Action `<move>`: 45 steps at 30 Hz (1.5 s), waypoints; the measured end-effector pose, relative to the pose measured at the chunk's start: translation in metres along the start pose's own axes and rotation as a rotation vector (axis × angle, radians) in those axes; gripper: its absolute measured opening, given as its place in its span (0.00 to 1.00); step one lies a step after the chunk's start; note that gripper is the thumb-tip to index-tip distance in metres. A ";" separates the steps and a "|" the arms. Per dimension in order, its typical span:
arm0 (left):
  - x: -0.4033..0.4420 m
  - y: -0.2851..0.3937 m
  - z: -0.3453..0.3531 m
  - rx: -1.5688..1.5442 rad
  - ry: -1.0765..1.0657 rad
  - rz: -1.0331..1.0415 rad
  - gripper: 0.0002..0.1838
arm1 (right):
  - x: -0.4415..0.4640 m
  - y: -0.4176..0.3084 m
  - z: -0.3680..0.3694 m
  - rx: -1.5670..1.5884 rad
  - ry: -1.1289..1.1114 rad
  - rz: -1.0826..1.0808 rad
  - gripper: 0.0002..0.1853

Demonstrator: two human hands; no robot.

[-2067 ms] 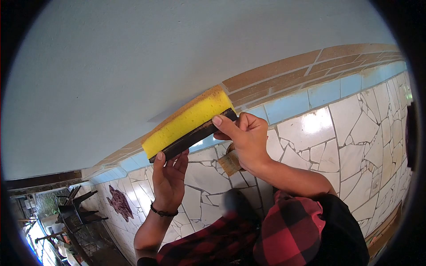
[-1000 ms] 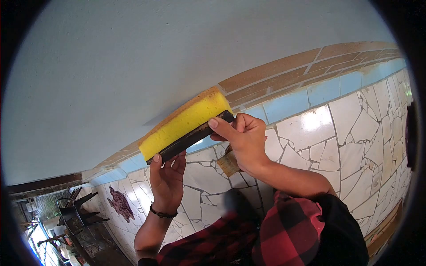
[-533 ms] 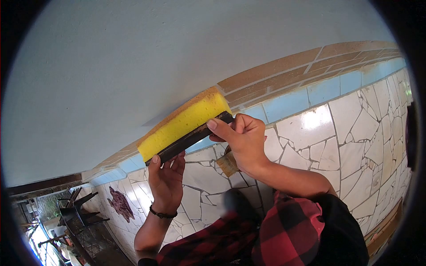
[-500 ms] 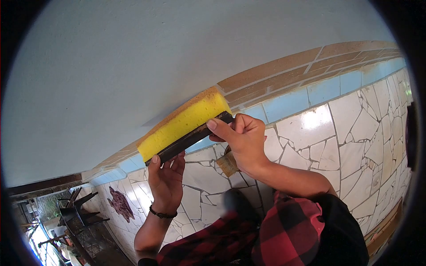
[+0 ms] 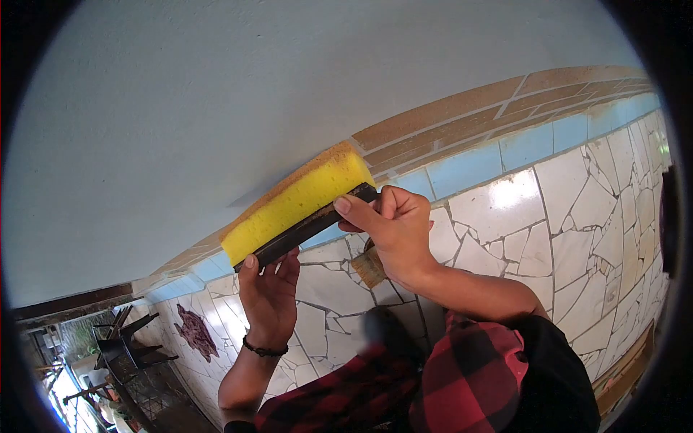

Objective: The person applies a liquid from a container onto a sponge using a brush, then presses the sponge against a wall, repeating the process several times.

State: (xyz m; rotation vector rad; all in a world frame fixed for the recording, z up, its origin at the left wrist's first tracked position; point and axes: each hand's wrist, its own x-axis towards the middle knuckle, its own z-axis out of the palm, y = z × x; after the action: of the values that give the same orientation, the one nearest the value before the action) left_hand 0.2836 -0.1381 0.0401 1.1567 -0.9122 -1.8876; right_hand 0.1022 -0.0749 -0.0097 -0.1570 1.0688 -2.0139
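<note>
A long yellow sponge (image 5: 296, 209) with a black backing strip (image 5: 307, 229) is pressed against or right up to the lower wall; its wall-side edge is brown with paint. My left hand (image 5: 273, 292), with a dark bracelet at the wrist, grips the strip's lower left end, thumb on top. My right hand (image 5: 397, 231) is closed on the strip's upper right end, thumb on its face. Brown painted brick shapes (image 5: 447, 115) with pale gaps run along the wall to the right of the sponge. The contact side of the sponge is hidden.
A paintbrush (image 5: 369, 268) shows below my right hand, its handle hidden. Light blue tiles (image 5: 465, 169) edge the white broken-tile floor (image 5: 491, 209). A crumpled dark red cloth (image 5: 195, 332) lies on the floor at left, near a black chair (image 5: 130, 346).
The sponge has shifted very slightly left, with both hands still on it. Otherwise the scene looks the same.
</note>
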 end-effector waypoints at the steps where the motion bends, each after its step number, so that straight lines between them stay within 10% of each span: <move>1: 0.000 0.000 0.000 0.005 0.000 0.003 0.27 | 0.000 0.000 0.000 -0.008 0.000 0.003 0.27; 45: 0.007 0.000 0.003 -0.009 0.049 0.002 0.26 | 0.003 -0.005 0.005 0.068 0.000 0.059 0.28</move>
State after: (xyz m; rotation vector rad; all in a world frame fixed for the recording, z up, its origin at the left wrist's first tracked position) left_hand 0.2788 -0.1437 0.0386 1.1913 -0.8774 -1.8514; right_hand 0.0994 -0.0788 -0.0037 -0.0891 0.9921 -1.9944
